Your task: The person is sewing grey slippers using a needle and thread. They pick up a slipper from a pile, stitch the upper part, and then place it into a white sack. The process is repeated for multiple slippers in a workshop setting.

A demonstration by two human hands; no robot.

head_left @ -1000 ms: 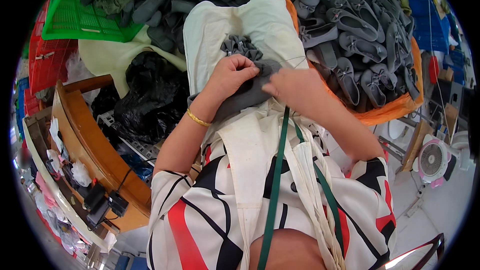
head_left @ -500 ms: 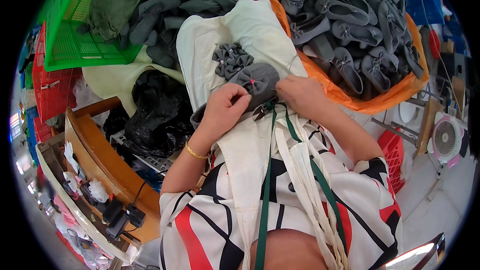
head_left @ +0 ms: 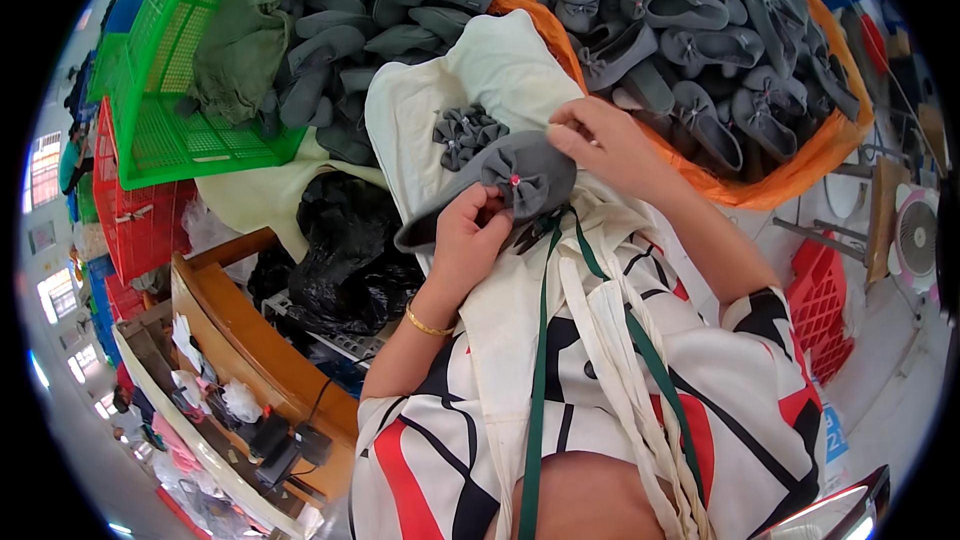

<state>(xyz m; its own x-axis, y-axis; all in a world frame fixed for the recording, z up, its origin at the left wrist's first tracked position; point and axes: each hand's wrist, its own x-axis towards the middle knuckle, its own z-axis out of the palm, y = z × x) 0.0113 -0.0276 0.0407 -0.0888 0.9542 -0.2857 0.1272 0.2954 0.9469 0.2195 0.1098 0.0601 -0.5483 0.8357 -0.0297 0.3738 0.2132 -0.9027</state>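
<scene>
A grey fabric flat shoe (head_left: 455,202) lies across my lap, its toe to the right. On the toe sits a grey fabric bow (head_left: 522,183) with a small pink-red bead at its centre. My left hand (head_left: 468,240) is closed on the shoe, its fingertips at the bow's left edge. My right hand (head_left: 605,143) is above the toe with fingers pinched together; anything between them is too small to make out. Several loose grey bows (head_left: 466,134) lie on the white cloth (head_left: 400,105) beyond the shoe. Dark small snips (head_left: 535,233) lie just below the toe.
Grey shoes with bows (head_left: 705,50) fill an orange sack (head_left: 770,185) at far right. More grey shoes (head_left: 340,45) are heaped at far left beside a green crate (head_left: 150,130). A black plastic bag (head_left: 350,250), a wooden drawer unit (head_left: 240,310) and a fan (head_left: 915,230) stand around me.
My right hand has lifted up and away from the shoe's toe edge. My left fingers have come against the bow, and more of the shoe's side shows. The whole view has shifted slightly.
</scene>
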